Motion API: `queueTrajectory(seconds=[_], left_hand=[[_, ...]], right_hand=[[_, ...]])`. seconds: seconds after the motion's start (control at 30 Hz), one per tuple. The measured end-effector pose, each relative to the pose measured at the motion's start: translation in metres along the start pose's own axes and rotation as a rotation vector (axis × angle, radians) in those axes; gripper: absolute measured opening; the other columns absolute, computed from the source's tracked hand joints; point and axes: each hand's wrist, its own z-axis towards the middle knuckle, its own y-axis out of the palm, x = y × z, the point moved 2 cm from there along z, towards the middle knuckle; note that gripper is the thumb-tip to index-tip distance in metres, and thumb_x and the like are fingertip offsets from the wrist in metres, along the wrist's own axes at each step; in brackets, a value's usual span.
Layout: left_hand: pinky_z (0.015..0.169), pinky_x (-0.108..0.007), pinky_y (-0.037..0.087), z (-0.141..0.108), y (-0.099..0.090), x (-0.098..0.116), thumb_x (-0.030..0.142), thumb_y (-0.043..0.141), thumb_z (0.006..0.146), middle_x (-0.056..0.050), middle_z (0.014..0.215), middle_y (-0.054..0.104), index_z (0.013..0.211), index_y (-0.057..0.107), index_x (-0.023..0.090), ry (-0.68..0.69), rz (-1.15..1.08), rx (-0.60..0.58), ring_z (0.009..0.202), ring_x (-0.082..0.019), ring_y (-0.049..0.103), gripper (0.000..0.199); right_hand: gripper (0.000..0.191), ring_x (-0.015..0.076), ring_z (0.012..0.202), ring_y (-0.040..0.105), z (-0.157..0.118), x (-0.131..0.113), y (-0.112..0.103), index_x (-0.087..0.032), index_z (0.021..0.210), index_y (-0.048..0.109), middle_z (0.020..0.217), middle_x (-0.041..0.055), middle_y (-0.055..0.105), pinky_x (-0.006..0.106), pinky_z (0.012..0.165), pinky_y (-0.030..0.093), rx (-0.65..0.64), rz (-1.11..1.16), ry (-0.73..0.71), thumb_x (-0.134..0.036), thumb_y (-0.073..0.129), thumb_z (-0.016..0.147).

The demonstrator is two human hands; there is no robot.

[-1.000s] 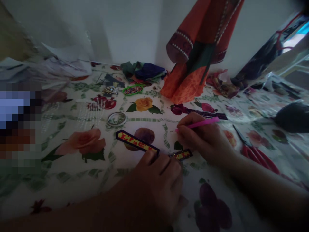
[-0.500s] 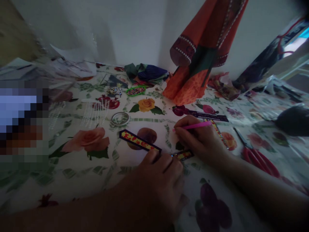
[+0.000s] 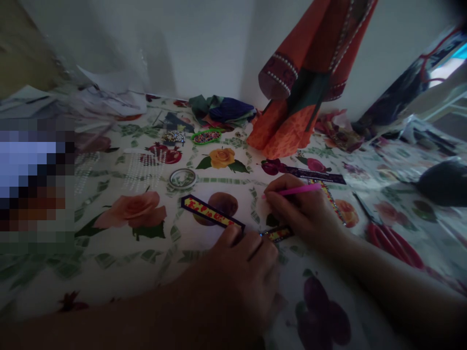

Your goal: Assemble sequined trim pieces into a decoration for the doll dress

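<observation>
Low in the middle, my left hand (image 3: 244, 272) is closed, its curled fingers on the end of a dark-edged strip with a yellow and red pattern (image 3: 207, 210). A short patterned piece with a beaded edge (image 3: 277, 234) shows between my hands; whether it belongs to the same strip I cannot tell. My right hand (image 3: 306, 214) pinches a slim pink pen-like stick (image 3: 301, 189), its tip hidden at the fingers. Just beyond that hand lie a dark strip with rows of beads (image 3: 317, 175) and a bead-edged yellow strip (image 3: 332, 201).
Red-handled scissors (image 3: 392, 243) lie right of my right arm. Farther back are a round ring-like thing (image 3: 183, 179), a green tray of beads (image 3: 206, 137), loose beads (image 3: 173, 137) and bead strands (image 3: 144, 167). An orange garment (image 3: 280, 126) stands behind, with crumpled cloth (image 3: 226, 110) beside it.
Both hands keep nearly the same place and grip. The whole view has shifted very slightly; nothing else visibly differs.
</observation>
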Motion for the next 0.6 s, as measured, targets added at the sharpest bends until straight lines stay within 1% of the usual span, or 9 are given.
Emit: queueTrajectory(seconds=[0.07, 0.1, 0.27, 0.4, 0.53, 0.6], left_hand=[[0.075, -0.046, 0.04, -0.0008, 0.0014, 0.001, 0.038, 0.052, 0.099, -0.007, 0.102, 0.07, 0.11, 0.066, 0.011, -0.039, 0.008, 0.023, 0.087, -0.026, 0.057, 0.032], [0.074, -0.046, 0.04, -0.001, 0.0017, 0.001, 0.037, 0.052, 0.099, -0.008, 0.103, 0.07, 0.11, 0.066, 0.011, -0.033, 0.012, 0.021, 0.087, -0.026, 0.058, 0.032], [0.067, -0.042, 0.04, 0.0004, -0.0016, -0.0019, 0.036, 0.048, 0.1, -0.009, 0.106, 0.07, 0.109, 0.067, 0.01, 0.061, 0.023, 0.0, 0.083, -0.024, 0.058, 0.034], [0.07, -0.042, 0.043, 0.0017, -0.0045, -0.0018, 0.041, 0.052, 0.099, -0.008, 0.101, 0.069, 0.102, 0.069, 0.011, -0.002, 0.004, 0.0, 0.083, -0.023, 0.057, 0.034], [0.068, -0.041, 0.044, 0.0012, -0.0058, 0.0008, 0.037, 0.053, 0.098, -0.008, 0.102, 0.068, 0.105, 0.068, 0.01, 0.01, -0.004, -0.021, 0.083, -0.022, 0.057, 0.032], [0.068, -0.041, 0.044, 0.0007, -0.0061, 0.0004, 0.039, 0.052, 0.099, -0.009, 0.102, 0.067, 0.106, 0.067, 0.009, 0.006, 0.004, -0.03, 0.083, -0.022, 0.057, 0.034]], right_hand=[[0.01, 0.0135, 0.07, 0.059, -0.0001, -0.0011, -0.0012, -0.023, 0.096, 0.057, 0.085, 0.0011, 0.063, 0.027, 0.057, 0.043, 0.004, 0.015, 0.021, -0.031, 0.052, 0.101], [0.011, 0.0141, 0.07, 0.059, 0.0002, -0.0022, -0.0021, -0.023, 0.096, 0.057, 0.084, 0.0012, 0.063, 0.027, 0.057, 0.043, 0.004, 0.016, 0.033, -0.031, 0.052, 0.101], [0.012, 0.0159, 0.066, 0.058, 0.0016, -0.0058, -0.0052, -0.025, 0.095, 0.056, 0.075, 0.0001, 0.06, 0.028, 0.054, 0.044, -0.012, 0.022, 0.066, -0.034, 0.052, 0.101], [0.013, 0.0158, 0.06, 0.056, -0.0002, -0.0016, -0.0023, -0.025, 0.096, 0.057, 0.073, -0.0001, 0.06, 0.028, 0.05, 0.043, -0.016, 0.038, 0.103, -0.037, 0.053, 0.1], [0.015, 0.0151, 0.059, 0.055, -0.0026, -0.0023, -0.0013, -0.025, 0.093, 0.059, 0.073, 0.0001, 0.059, 0.028, 0.049, 0.043, 0.04, 0.058, 0.095, -0.039, 0.054, 0.099], [0.014, 0.0148, 0.06, 0.055, -0.0032, -0.0046, -0.0016, -0.025, 0.094, 0.06, 0.073, 0.0, 0.059, 0.027, 0.05, 0.043, 0.025, 0.048, 0.098, -0.037, 0.054, 0.099]])
